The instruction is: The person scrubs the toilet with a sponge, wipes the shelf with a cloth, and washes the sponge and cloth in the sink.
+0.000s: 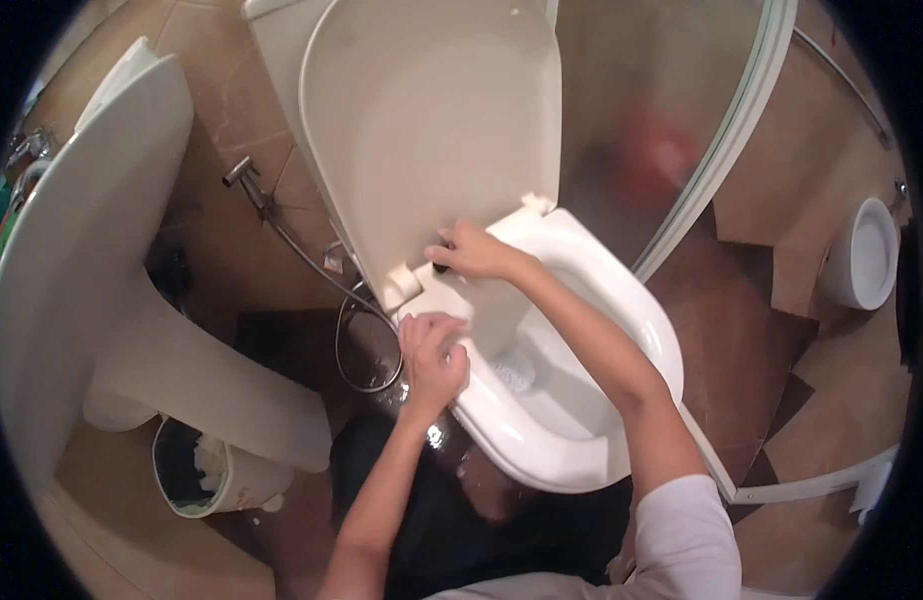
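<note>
A white toilet bowl stands in front of me, its lid raised and leaning back. My right hand reaches across the bowl to the rear ledge between the two hinges. Its fingers close around a small black piece, mostly hidden by them. On the left rear rim rests my left hand, fingers bent and apart, nothing visible in it. Just behind it is the left white hinge; the right hinge sits at the lid's other corner. Some water lies inside the bowl.
A pedestal sink stands on the left, with a waste bin holding crumpled paper below. A bidet sprayer hangs on the wall, its hose looping down. At right are a glass shower panel and a white round container. The floor looks wet.
</note>
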A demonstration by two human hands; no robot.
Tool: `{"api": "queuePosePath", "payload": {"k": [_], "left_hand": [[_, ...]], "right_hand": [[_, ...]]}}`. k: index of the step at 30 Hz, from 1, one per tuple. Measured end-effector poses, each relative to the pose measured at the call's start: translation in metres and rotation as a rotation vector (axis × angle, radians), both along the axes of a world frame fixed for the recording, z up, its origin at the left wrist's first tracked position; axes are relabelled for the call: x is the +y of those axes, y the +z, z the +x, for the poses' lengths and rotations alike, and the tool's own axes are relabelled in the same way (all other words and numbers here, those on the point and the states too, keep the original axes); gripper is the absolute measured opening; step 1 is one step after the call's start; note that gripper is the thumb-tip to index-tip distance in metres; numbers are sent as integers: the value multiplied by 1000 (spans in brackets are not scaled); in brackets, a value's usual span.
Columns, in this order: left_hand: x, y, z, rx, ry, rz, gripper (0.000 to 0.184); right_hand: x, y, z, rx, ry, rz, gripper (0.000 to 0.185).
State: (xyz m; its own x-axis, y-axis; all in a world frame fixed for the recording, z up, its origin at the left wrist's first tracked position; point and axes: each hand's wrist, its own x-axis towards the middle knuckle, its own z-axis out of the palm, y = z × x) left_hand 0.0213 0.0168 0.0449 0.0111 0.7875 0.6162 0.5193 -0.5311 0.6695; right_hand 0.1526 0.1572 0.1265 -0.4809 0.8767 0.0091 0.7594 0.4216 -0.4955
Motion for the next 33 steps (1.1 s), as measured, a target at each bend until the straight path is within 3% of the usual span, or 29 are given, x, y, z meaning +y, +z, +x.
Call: {"api": "queuePosePath", "payload": {"k": [3, 5, 7, 8, 9, 10, 11, 13, 16, 17, 19, 20, 22, 23, 25, 27, 30, 32, 33], "left_hand": [[50, 31, 25, -9, 134, 90, 28], [82, 39, 36, 23, 223, 181, 29], [109, 32, 43, 293, 312, 153, 35], [114, 40, 43, 299, 312, 153, 35], [118, 52, 41, 480, 258, -53, 35], [123, 60, 38, 663, 201, -262, 35], [132, 55, 34, 673, 201, -263, 35], [149, 51, 23, 918, 184, -27, 25], [160, 124, 10, 779, 407, 234, 11], [164, 148, 9, 655, 462, 448, 16], [164, 193, 10, 659, 560, 770, 24], [172, 192, 11, 675, 552, 764, 24], [182, 189, 8, 1018, 585, 962, 33], [185, 175, 2, 1034, 579, 956, 33], [191, 121, -19, 1353, 219, 775, 35], [179, 60, -41, 1340, -70, 726, 39], [171, 69, -51, 1455, -133, 600, 44], [185, 120, -39, 1497, 345, 710, 47], [184, 152, -28, 1390, 400, 704, 47]], "right_hand": [[-39, -5, 38, 512, 50, -109, 55], [-59, -5, 70, 581, -6, -151, 56], [-61, -26, 115, 271, -128, 220, 55], [-63, -34, 136, 121, -228, 297, 54], [-65, -41, 155, -33, -328, 374, 52], [-66, -55, 171, -23, -330, 372, 52], [-67, -70, 184, -103, -428, 424, 52], [-66, -82, 189, -167, -528, 468, 51], [-69, -85, 185, -203, -544, 502, 48], [-66, -84, 187, -171, -535, 516, 48], [-60, -84, 192, -133, -525, 518, 49], [-59, -86, 193, -142, -518, 538, 49], [-58, -89, 192, -138, -509, 547, 48], [-57, -88, 193, -146, -511, 541, 48], [-56, -89, 193, -147, -510, 532, 48], [-55, -89, 191, -165, -529, 541, 47], [-56, -85, 187, -152, -551, 520, 46], [-56, -84, 187, -152, -553, 511, 45], [-56, -85, 186, -152, -558, 513, 44]]}}
